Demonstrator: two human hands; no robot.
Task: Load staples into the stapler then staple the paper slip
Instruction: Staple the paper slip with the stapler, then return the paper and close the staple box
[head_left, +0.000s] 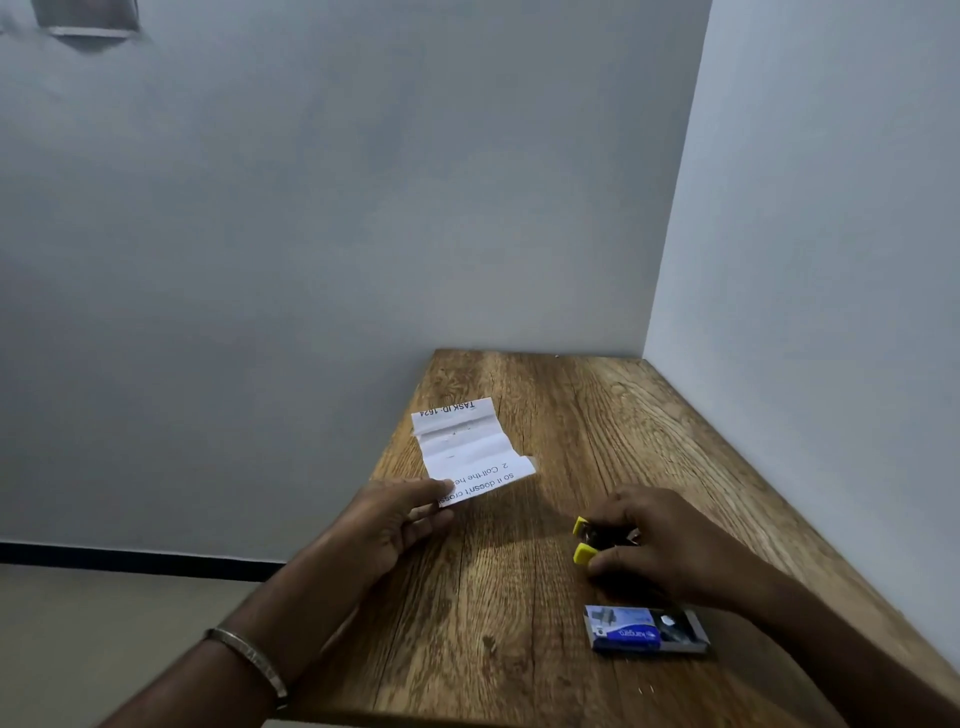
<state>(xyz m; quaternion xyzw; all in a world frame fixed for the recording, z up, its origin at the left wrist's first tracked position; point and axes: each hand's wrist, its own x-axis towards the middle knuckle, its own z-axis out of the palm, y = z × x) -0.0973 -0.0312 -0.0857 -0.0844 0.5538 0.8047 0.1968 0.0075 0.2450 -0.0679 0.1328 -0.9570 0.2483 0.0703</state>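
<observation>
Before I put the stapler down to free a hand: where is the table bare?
Bare: the far right corner by the walls, and the near edge left of the staple box. Crowded: between the paper slip and stapler.

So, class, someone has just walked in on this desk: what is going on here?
A person sits at a wooden table in a corner. The left hand pinches the near end of a creased paper slip, which lies on the table. The right hand grips a small yellow and black stapler on the tabletop. A blue staple box lies nearer the person, partly slid open. The slip is not between the stapler's ends yet, so no stapling is happening.
</observation>
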